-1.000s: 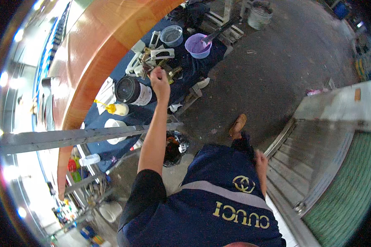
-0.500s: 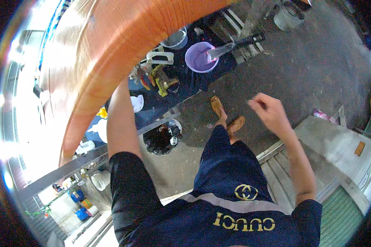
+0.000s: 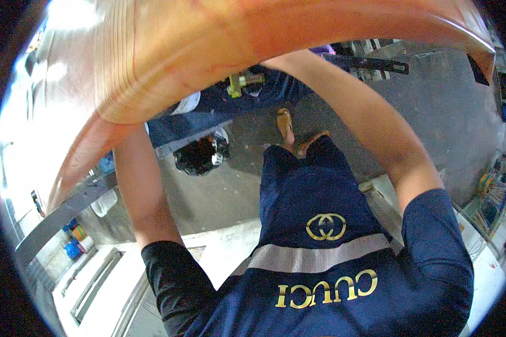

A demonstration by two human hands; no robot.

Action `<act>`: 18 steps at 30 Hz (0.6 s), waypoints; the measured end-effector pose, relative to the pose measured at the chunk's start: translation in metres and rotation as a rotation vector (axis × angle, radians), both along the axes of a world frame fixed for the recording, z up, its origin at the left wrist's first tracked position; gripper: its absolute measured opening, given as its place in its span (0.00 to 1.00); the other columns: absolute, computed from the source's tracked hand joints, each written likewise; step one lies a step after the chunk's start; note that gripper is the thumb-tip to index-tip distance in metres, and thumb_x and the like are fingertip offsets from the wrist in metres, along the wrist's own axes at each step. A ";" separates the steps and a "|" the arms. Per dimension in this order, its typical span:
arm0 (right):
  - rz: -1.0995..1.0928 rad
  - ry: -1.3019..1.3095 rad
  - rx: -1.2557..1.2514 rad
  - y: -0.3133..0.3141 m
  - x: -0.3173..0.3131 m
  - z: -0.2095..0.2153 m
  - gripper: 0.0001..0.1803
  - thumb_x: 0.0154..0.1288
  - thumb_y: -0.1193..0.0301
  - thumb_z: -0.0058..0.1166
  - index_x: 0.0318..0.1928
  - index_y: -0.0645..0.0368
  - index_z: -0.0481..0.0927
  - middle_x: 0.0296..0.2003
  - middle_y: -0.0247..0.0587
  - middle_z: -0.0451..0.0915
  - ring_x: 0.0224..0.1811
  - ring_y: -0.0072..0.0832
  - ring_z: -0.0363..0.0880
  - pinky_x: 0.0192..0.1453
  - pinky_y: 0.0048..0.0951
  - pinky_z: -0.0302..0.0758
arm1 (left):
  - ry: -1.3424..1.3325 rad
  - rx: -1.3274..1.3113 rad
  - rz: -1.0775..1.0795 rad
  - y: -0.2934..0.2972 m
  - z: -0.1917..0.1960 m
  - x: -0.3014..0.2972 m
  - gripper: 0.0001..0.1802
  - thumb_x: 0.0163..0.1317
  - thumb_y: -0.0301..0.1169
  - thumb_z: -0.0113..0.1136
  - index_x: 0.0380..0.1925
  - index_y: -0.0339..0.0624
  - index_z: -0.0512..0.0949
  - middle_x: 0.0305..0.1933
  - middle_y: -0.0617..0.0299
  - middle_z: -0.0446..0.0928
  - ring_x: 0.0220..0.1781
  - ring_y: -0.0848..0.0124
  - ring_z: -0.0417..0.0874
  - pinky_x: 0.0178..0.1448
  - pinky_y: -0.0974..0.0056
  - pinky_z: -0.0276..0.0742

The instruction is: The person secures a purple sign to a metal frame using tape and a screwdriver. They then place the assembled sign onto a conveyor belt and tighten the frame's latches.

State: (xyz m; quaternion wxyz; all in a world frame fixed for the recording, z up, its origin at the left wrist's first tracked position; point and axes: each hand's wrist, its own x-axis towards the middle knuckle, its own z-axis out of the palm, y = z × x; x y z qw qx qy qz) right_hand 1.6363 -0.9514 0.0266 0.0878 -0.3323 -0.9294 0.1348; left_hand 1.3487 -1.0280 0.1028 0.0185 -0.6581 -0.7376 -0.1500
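A large, curved, glossy orange-brown panel with a wood-like grain arches across the top of the view. My left forearm reaches up to its lower left edge, where my left hand goes out of sight behind it. My right forearm stretches up and leftward to the panel's lower edge near the middle. Only the wrist end of my right hand shows there; its fingers are hidden by the panel. Whether either hand grips the panel cannot be made out.
Below the panel runs a bench with a dark blue cover. On it are a yellow tool, a white container and a black-handled blade beside a purple rim. A bin with a black liner stands on the floor.
My right hand has moved from open air at the right up to the panel's edge. The panel now reaches farther right and lower, covering the buckets and much of the bench.
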 end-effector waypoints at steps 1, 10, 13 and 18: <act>-0.015 -0.051 0.033 0.010 -0.002 -0.002 0.15 0.65 0.65 0.55 0.48 0.58 0.80 0.49 0.53 0.81 0.55 0.47 0.82 0.56 0.46 0.80 | -0.035 0.074 -0.013 -0.003 0.004 0.008 0.17 0.63 0.34 0.64 0.46 0.31 0.82 0.50 0.50 0.84 0.51 0.60 0.83 0.61 0.56 0.77; 0.223 -0.392 0.097 -0.006 -0.008 0.013 0.31 0.66 0.58 0.60 0.66 0.53 0.70 0.62 0.51 0.72 0.64 0.47 0.74 0.67 0.44 0.74 | -0.965 0.662 0.649 -0.196 0.045 0.132 0.12 0.63 0.33 0.70 0.39 0.36 0.83 0.37 0.56 0.84 0.36 0.71 0.83 0.46 0.66 0.79; 0.393 -0.394 0.114 -0.014 0.013 -0.002 0.36 0.67 0.55 0.62 0.72 0.52 0.67 0.66 0.51 0.69 0.67 0.47 0.72 0.70 0.44 0.72 | -1.580 0.826 0.762 -0.250 0.005 0.166 0.09 0.66 0.30 0.68 0.40 0.37 0.79 0.28 0.67 0.75 0.28 0.78 0.75 0.35 0.72 0.73; 0.249 -0.207 0.126 -0.001 -0.014 0.009 0.29 0.69 0.57 0.60 0.66 0.55 0.73 0.59 0.51 0.76 0.61 0.47 0.76 0.65 0.46 0.75 | -1.824 0.699 0.885 -0.276 -0.039 0.240 0.17 0.72 0.29 0.60 0.59 0.43 0.72 0.25 0.71 0.68 0.25 0.83 0.68 0.31 0.72 0.69</act>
